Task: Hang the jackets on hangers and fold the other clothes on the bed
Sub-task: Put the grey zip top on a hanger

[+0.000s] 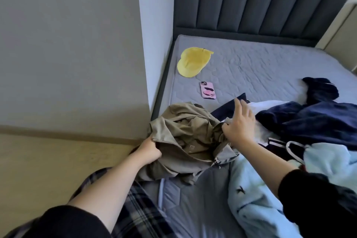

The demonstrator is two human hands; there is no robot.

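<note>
A crumpled khaki jacket [185, 137] lies at the near left edge of the grey bed [251, 67]. My left hand [149, 149] grips its left edge by the collar. My right hand [239, 123] pinches the jacket's right edge between thumb and palm, the other fingers stretched out over the pile. To the right lie a dark navy fleece garment [313, 120], a white garment [264, 108] under it, and a light blue patterned piece [257, 199] at the near right. A white hanger [293, 150] pokes out between the navy and light blue clothes.
A yellow cap [193, 62] and a pink phone [208, 90] lie on the mattress toward the padded headboard [260, 0]. A grey wall [67, 44] and wooden floor [48, 164] are on the left. A plaid garment [135, 208] hangs at the bed's near edge.
</note>
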